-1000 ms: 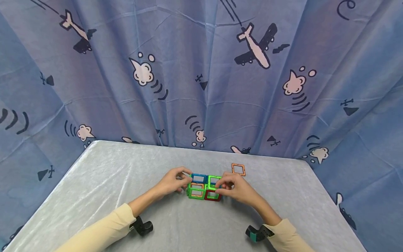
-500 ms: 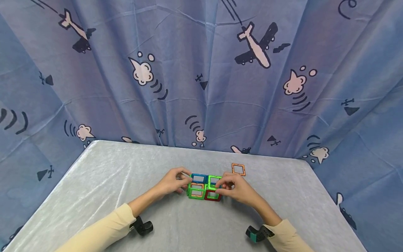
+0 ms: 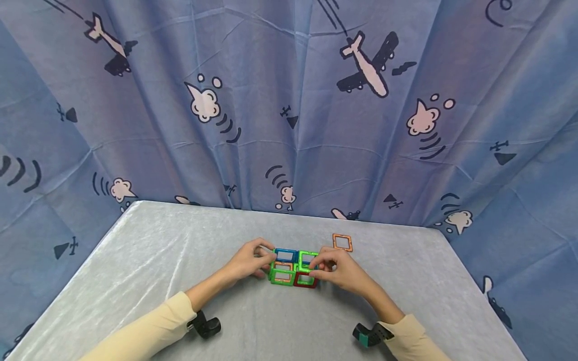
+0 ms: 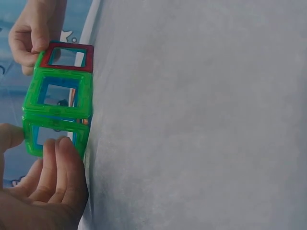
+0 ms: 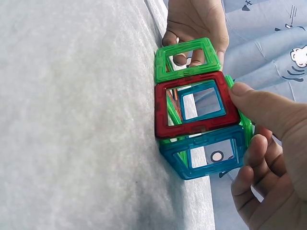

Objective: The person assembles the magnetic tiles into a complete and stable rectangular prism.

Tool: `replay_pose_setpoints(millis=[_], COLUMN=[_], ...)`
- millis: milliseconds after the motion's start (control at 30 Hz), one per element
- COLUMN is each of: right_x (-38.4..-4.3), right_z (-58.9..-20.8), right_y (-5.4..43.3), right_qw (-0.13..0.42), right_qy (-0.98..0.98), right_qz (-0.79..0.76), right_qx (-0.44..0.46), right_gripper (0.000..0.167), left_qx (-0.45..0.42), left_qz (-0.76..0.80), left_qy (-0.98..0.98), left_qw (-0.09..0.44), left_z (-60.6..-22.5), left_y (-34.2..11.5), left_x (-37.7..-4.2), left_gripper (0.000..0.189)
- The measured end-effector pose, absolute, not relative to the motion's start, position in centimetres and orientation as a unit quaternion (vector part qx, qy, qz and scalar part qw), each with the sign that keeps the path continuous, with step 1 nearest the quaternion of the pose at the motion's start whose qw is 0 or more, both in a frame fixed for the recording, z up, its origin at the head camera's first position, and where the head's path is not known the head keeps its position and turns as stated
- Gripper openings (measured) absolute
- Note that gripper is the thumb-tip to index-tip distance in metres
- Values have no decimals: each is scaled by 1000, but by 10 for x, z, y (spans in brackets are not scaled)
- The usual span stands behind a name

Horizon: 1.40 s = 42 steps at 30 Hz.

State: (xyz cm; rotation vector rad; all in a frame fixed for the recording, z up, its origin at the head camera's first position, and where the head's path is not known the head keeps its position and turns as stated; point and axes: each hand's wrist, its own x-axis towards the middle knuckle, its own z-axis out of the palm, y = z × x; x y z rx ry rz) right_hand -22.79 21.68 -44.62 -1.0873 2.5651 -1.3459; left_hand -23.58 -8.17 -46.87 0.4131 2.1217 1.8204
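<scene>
A box-like build of magnetic tiles [image 3: 283, 271] stands on the table, made of square green, blue, red and orange frames. My left hand [image 3: 248, 259] holds its left end, the thumb at the upper edge and the fingers along the green end tile [image 4: 29, 139]. At the right end, my right hand [image 3: 342, 271] pinches a green tile [image 3: 307, 253] on top between thumb and fingers. The right wrist view shows a red tile [image 5: 160, 110] on the near face and a blue tile [image 5: 206, 139] at the right end. Part of the far side is hidden.
A loose orange square tile [image 3: 334, 242] lies flat behind my right hand. The table [image 3: 217, 220] has a pale cloth, and a blue curtain [image 3: 253, 125] printed with planes hangs behind its far edge. Dark wrist cameras [image 3: 205, 326] sit on both forearms.
Almost nothing differs. The left hand and the tile build shift very slightly to the right; the right hand stays at the same green tile.
</scene>
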Motion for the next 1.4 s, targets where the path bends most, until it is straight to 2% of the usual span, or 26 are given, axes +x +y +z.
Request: replay_pose_setpoints(millis=[333, 533, 933, 1400], right_x=[-230, -232, -243, -267], right_z=[-446, -448, -448, -468], right_y=[217, 225, 268, 317], right_qw=[31, 13, -17, -60], right_qy=[830, 810, 812, 842], right_qz=[-439, -465, -499, -458], right_qx=[-342, -358, -302, -277], right_gripper=[9, 13, 13, 15], left_qx=[132, 131, 141, 151], left_qz=[649, 644, 642, 634], left_qy=[733, 739, 736, 740], left_qw=[156, 150, 162, 165], left_z=[-469, -469, -474, -470], left_y=[-84, -87, -92, -90], left_x=[-234, -232, -228, -226], left_gripper=[37, 33, 28, 29])
